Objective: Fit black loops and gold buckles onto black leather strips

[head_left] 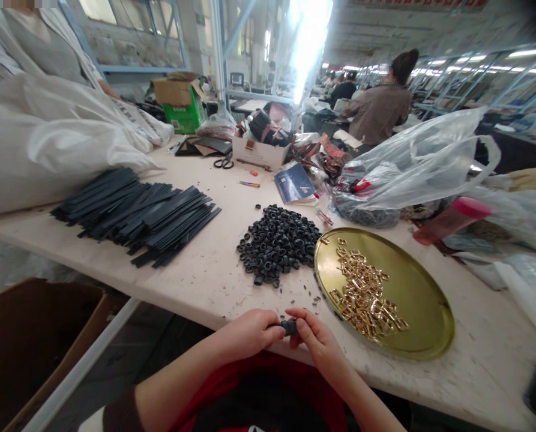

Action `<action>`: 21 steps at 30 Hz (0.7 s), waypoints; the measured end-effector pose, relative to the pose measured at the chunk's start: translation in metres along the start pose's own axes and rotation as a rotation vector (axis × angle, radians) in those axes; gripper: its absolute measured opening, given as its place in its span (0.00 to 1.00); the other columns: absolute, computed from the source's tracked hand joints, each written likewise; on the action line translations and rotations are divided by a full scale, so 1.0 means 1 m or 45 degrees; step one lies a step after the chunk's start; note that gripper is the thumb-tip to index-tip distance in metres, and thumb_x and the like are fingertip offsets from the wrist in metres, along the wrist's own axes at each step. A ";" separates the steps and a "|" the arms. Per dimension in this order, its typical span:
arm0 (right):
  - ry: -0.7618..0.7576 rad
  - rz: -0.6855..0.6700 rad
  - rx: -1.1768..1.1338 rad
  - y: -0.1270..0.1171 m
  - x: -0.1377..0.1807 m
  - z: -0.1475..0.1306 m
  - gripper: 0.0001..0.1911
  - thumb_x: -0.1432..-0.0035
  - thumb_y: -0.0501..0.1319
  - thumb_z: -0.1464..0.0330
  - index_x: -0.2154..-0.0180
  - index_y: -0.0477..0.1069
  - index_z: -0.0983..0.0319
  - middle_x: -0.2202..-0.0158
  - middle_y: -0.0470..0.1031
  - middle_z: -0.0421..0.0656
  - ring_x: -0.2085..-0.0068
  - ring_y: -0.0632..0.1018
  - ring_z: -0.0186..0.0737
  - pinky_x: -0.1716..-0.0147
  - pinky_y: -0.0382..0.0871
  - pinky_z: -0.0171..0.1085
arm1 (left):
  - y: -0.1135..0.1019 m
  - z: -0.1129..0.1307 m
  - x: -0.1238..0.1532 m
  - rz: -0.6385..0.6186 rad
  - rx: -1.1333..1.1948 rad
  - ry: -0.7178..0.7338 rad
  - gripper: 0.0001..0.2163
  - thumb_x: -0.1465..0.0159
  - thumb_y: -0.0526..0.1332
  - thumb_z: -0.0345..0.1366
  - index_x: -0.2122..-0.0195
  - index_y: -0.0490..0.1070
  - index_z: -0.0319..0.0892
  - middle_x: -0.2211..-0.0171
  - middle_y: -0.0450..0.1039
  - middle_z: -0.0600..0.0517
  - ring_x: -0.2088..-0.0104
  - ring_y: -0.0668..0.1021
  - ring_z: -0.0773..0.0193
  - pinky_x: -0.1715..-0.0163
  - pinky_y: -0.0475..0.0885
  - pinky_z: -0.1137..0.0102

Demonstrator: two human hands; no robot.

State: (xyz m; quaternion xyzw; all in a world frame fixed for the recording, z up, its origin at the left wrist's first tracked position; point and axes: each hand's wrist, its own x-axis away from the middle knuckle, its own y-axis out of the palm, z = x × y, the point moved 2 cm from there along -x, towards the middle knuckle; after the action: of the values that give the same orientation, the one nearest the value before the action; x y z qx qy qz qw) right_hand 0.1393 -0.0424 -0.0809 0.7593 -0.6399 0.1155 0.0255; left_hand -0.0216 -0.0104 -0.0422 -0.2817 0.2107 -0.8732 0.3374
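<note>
My left hand and my right hand meet at the table's near edge, both pinched on one small black loop held between them. Just beyond lies a heap of the same black loops. To the right sits a round gold tray with several gold metal buckles piled in it. A stack of long black strips lies on the left of the table.
Big white sack at far left, clear plastic bags at right, a blue booklet, scissors, a white box and a green carton further back. A brown cardboard box stands on the floor left. Other people work behind.
</note>
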 end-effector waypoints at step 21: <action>-1.133 -0.086 1.469 0.006 -0.019 -0.016 0.09 0.43 0.53 0.63 0.62 0.67 0.58 0.73 0.72 0.41 0.72 0.71 0.39 0.71 0.62 0.37 | -0.009 -0.015 -0.008 -0.015 -0.079 0.105 0.11 0.46 0.50 0.35 0.71 0.72 0.43 0.75 0.72 0.55 0.75 0.67 0.67 0.77 0.58 0.76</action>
State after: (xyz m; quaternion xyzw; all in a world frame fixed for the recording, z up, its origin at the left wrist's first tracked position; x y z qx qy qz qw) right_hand 0.1287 -0.0223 -0.0703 0.6464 -0.4032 0.1139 -0.6376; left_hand -0.0305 0.0044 -0.0514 -0.2571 0.2497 -0.8790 0.3145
